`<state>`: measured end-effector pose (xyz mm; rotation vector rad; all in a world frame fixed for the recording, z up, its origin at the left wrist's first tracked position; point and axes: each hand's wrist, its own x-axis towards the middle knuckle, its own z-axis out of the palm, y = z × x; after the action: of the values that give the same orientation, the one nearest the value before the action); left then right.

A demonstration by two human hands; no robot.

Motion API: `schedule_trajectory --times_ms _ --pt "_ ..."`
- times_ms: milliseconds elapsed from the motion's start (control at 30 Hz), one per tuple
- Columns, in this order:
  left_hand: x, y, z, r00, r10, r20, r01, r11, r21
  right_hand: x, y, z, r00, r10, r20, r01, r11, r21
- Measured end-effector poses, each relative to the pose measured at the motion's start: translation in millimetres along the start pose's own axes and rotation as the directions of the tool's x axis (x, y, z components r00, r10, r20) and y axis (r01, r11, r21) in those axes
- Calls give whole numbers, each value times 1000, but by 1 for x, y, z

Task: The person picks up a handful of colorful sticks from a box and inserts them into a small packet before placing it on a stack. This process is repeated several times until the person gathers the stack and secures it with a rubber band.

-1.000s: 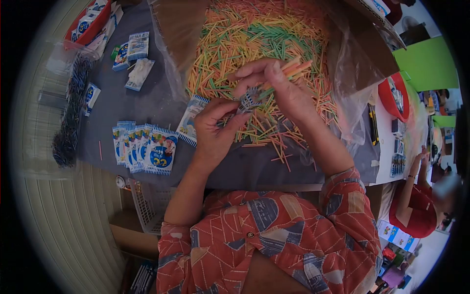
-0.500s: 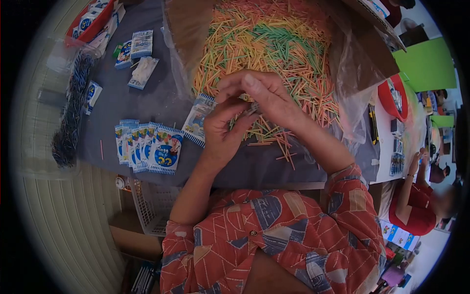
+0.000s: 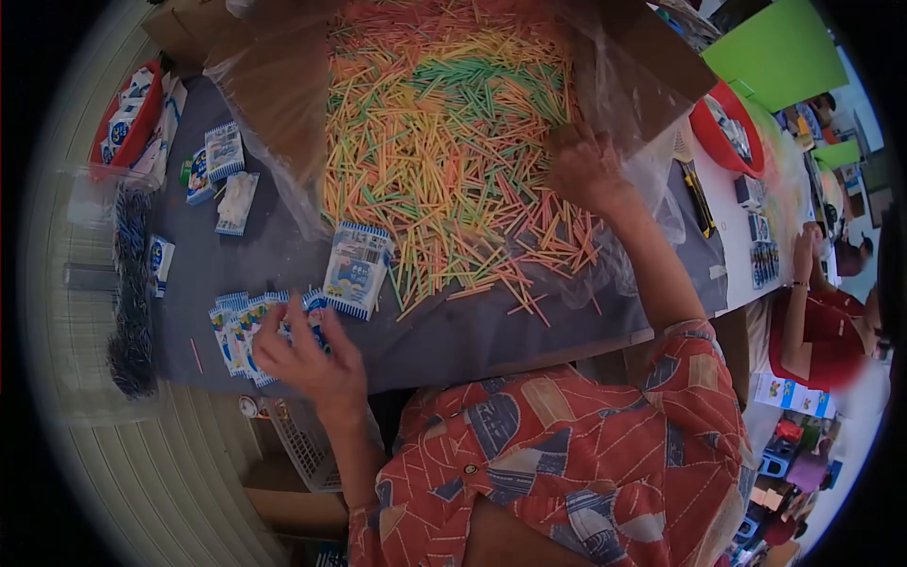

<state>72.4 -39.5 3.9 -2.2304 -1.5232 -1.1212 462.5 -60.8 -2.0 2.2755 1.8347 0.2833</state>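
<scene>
My left hand (image 3: 316, 364) reaches over a fanned row of blue-and-white printed packets (image 3: 234, 335), its fingers spread and covering part of them. My right hand (image 3: 588, 172) is at the right side of the heap of thin coloured sticks (image 3: 425, 161), close by the cardboard box wall. Its fingers are dim and blurred, so I cannot tell whether they grip anything. The sticks are yellow, pink, orange and green, and spill from the plastic-lined box onto the dark cloth. A single blue-and-white packet (image 3: 357, 271) lies face down between the fan and the sticks.
Several packets (image 3: 225, 151) lie at the left, near a red basket (image 3: 128, 115) and a clear tub with dark twist ties (image 3: 132, 283). A yellow-black cutter (image 3: 699, 198) and another red basket (image 3: 726, 132) are right. Beyond sits a person in red (image 3: 817, 331).
My hands were together over the sticks and have parted. The left went down-left to the fanned packets, the right went to the heap's right side. The whole view has shifted too.
</scene>
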Motion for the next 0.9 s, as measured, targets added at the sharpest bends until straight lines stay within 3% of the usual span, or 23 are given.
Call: schedule_trajectory --times_ms 33,67,167,300,433,500,533,567,600,633,667,700,733,767,800,833,900 --pt "6 14 4 987 78 142 -62 992 -112 2 -3 2 1000 -3 7 3 1000 -2" --pt "12 23 8 948 169 269 -108 968 -227 7 -11 3 996 -32 -81 25 996 -80" --pt "5 31 48 886 220 407 -178 974 -140 23 -9 14 972 -93 -214 52 980 -192" --pt "-3 28 53 870 207 447 -167 978 -128 32 5 38 924 -139 -357 85 983 -164" --pt "-2 23 52 909 249 335 -197 963 -183 34 8 42 879 -130 -459 56 984 -171" --pt "-1 15 53 915 252 315 -179 953 -243 30 11 30 934 30 -356 -27 1000 12" --pt "-1 9 55 936 197 291 -99 942 -321 30 13 25 936 31 -352 -27 999 16" --pt "0 6 57 953 137 270 -20 918 -396 31 15 21 943 54 -329 -4 989 149" --pt "1 5 58 953 134 273 -18 920 -391 33 17 18 950 70 -304 19 960 278" --pt "3 3 57 955 109 276 9 919 -393 35 18 18 951 63 -304 26 959 283" --pt "6 2 56 957 86 277 32 918 -396 37 19 18 961 140 -241 44 779 626" --pt "8 8 53 957 84 277 33 919 -392 39 20 17 971 187 -151 43 484 874" --pt "9 21 50 936 143 322 -71 971 -227 40 19 15 971 186 -153 45 485 874" --pt "11 29 48 907 191 375 -182 982 -60 42 17 11 984 179 -10 -30 219 975" --pt "12 29 48 909 189 371 -179 982 -62 42 15 7 983 132 124 -117 -59 991" --pt "13 29 49 884 208 418 -202 978 -59 42 9 4 984 131 121 -115 -55 992" --pt "14 22 50 859 223 461 -222 973 -56 41 -8 -3 988 49 148 -81 -650 756"
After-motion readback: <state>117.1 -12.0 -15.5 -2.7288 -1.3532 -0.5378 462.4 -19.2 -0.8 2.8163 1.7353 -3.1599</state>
